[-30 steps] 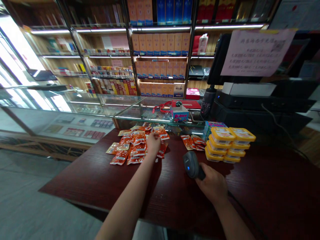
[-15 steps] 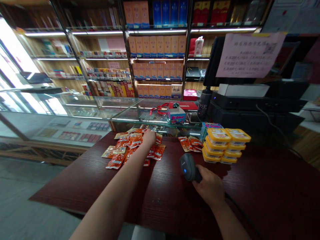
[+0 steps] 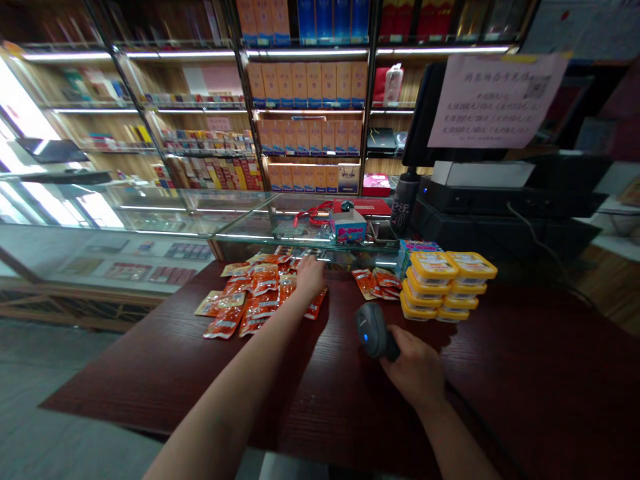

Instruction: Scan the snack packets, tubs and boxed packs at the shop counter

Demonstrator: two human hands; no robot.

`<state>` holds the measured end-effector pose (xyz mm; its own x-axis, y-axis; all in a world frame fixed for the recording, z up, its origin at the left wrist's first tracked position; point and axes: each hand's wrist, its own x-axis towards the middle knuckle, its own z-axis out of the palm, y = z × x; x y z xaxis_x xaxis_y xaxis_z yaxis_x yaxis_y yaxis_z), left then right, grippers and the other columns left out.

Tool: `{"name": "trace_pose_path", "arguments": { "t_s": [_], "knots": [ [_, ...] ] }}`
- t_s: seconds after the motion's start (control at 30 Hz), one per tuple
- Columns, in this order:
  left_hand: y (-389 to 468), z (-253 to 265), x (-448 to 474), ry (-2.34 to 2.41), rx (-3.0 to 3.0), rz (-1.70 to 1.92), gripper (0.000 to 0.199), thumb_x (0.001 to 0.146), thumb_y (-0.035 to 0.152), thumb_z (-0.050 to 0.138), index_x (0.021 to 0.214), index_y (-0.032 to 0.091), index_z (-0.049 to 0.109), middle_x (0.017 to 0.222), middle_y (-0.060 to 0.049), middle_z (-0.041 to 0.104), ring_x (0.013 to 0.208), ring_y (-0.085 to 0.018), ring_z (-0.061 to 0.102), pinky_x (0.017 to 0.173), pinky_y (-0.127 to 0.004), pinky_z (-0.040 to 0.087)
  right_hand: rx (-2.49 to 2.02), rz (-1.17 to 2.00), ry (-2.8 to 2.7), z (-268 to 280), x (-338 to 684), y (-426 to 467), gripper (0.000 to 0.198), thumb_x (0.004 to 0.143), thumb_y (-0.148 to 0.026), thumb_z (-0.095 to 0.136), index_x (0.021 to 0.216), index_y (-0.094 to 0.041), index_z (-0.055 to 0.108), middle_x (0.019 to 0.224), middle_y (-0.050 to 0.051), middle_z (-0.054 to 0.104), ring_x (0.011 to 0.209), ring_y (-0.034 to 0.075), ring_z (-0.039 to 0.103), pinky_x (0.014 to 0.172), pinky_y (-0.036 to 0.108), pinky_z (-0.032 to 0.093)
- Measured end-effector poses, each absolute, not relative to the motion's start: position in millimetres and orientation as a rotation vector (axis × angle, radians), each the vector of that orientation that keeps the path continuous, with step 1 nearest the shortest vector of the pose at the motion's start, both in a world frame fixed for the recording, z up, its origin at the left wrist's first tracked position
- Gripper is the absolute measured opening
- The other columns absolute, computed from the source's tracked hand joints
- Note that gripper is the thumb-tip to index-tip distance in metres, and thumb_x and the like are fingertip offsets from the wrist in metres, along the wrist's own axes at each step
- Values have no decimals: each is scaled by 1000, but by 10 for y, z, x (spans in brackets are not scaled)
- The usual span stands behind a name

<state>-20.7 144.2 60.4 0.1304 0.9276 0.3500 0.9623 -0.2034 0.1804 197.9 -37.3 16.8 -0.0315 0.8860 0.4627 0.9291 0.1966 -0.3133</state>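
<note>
My left hand (image 3: 311, 275) is at the right side of a loose pile of orange-red snack packets (image 3: 257, 308). Its fingers point away from me, and whatever lies under them is hidden by the hand. One packet (image 3: 316, 305) shows just below the wrist. My right hand (image 3: 416, 368) is wrapped round the handle of a dark grey barcode scanner (image 3: 371, 331), which has a blue light on its head. The scanner is held over the counter, its head towards the left. Beyond it lies a smaller group of orange-red packets (image 3: 379, 284).
Yellow-lidded tubs (image 3: 434, 265) stand stacked right of the small packet group. Behind them are a blue patterned box (image 3: 417, 250) and a monitor (image 3: 425, 117) with a paper notice. A glass case (image 3: 295, 230) borders the dark wooden counter (image 3: 320, 413) and bears an open blue box (image 3: 349, 228).
My left hand has shifted to the right across the packets. The whole view has moved slightly. My right hand keeps its hold on the barcode scanner.
</note>
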Motion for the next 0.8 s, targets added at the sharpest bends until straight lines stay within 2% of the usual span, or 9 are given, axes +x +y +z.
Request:
{"name": "trace_pose_path", "arguments": {
  "t_s": [0.13,0.23,0.33,0.5,0.57,0.63,0.7,0.8],
  "knots": [
    [1444,407,196,-2001,-2558,-766,19,76,24,58,91,19,70,94,-10,64,95,-24,56,90,-34,41,-1674,-110,-1878,183,1983,-375,26,74,-22,56,100,-20,61,91,4,70,78,19,64,69,28,42],
    [1425,247,457,-2184,-2457,-804,23,74,38,62,82,18,70,94,-13,63,100,-29,55,88,-39,41,-1689,-95,-1875,193,1983,-372,28,72,-21,58,100,-20,61,91,4,70,79,19,64,69,27,42],
    [1402,159,656,-2379,-2235,-920,29,69,46,66,80,19,70,102,-15,60,107,-34,50,87,-42,41,-1720,-81,-1885,199,1983,-365,29,72,-20,58,101,-21,61,91,4,70,78,19,65,69,27,42],
    [1430,162,810,-2544,-2043,-1159,17,61,32,73,69,18,68,101,-15,61,106,-34,51,86,-41,41,-1716,-58,-1897,187,1996,-351,30,72,-19,58,102,-20,61,93,4,70,82,20,64,72,28,43],
    [1457,171,783,-2551,-2062,-1336,8,61,22,71,60,17,64,87,-13,63,100,-31,56,84,-38,42,-1714,-63,-1891,181,2003,-347,29,72,-20,58,101,-21,61,91,4,70,81,19,64,71,28,43],
    [1470,168,701,-2519,-2119,-1507,12,63,15,66,54,17,59,71,-10,63,89,-26,60,80,-33,43,-1717,-72,-1883,180,2006,-348,27,73,-22,57,101,-21,61,90,4,70,80,19,65,70,27,43],
    [1449,151,578,-2491,-2137,-1595,15,66,11,61,54,18,54,64,-6,60,79,-22,61,76,-30,44,-1720,-84,-1877,181,2006,-353,26,74,-22,57,100,-21,61,90,4,70,79,19,65,69,27,42],
    [1348,97,361,-2458,-2030,-1742,14,71,11,55,61,19,50,64,-2,57,70,-17,57,69,-27,43,-1721,-103,-1874,186,2000,-367,28,73,-22,57,101,-21,61,91,4,70,80,20,65,69,28,43]
  ]
}}
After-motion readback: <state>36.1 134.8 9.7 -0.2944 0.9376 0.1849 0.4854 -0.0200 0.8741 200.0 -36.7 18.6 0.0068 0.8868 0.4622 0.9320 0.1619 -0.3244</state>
